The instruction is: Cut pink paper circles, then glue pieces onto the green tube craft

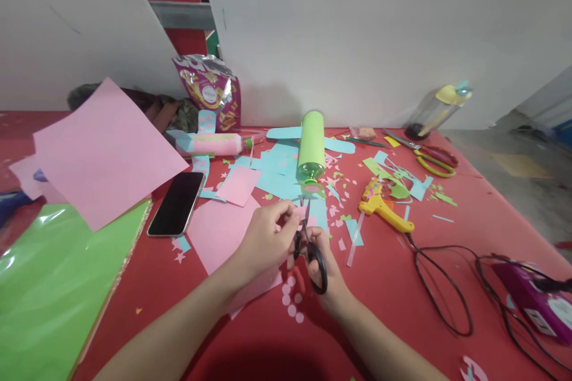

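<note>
My left hand point(270, 235) pinches a small piece of pink paper point(300, 212) between thumb and fingers. Black-handled scissors point(318, 265) sit in my right hand point(328, 274), their blades pointing away from me and up against the pink piece. Several small pink paper discs point(292, 311) lie on the red table just below my hands. Under my left hand is a larger pink sheet point(218, 226). Beyond the scissors lies a green-wrapped bottle point(311, 143), its neck toward me, with light blue paper wings point(339, 145) at its sides.
To the right are a yellow glue gun point(386, 212) with its black cord, larger scissors point(431, 158) and a clear bottle point(438, 110). On the left lie a phone point(176, 203), a pink-wrapped bottle point(214, 144), pink sheets point(107, 155) and a green pack point(58, 286). A snack bag point(210, 92) leans on the wall.
</note>
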`<control>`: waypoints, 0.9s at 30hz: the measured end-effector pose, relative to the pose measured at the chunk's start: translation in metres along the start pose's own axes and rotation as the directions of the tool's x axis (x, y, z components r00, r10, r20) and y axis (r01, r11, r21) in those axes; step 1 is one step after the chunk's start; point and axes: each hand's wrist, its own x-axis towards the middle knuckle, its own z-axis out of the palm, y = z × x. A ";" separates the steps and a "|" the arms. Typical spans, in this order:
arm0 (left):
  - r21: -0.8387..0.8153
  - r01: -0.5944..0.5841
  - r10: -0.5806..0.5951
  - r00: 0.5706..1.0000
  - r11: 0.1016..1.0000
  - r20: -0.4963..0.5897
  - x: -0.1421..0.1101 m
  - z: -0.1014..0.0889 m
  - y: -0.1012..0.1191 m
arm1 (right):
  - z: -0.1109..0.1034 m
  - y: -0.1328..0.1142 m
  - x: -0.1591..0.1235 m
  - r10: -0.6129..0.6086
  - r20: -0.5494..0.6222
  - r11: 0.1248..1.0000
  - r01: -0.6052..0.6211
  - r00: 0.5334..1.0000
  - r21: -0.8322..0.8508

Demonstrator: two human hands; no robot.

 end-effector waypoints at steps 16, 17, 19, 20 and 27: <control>-0.026 -0.024 0.024 1.000 0.999 0.010 0.000 -0.002 0.000 | 0.001 -0.004 0.000 -0.009 -0.005 1.000 0.008 1.000 -0.029; -0.031 -0.025 0.026 0.999 0.999 0.020 0.000 -0.002 0.000 | 0.001 -0.004 0.000 -0.017 0.003 0.999 0.017 1.000 -0.033; -0.038 -0.026 0.027 0.999 0.999 0.032 0.000 -0.002 0.000 | 0.001 -0.005 0.001 -0.022 0.007 0.999 0.023 1.000 -0.040; -0.039 -0.028 0.029 0.999 0.999 0.034 0.000 -0.003 0.000 | 0.002 -0.006 0.001 -0.019 0.006 0.999 0.020 1.000 -0.044; -0.032 -0.022 0.023 0.999 0.999 0.031 0.000 -0.004 0.001 | 0.002 -0.009 0.000 0.035 -0.027 0.997 -0.037 0.999 -0.061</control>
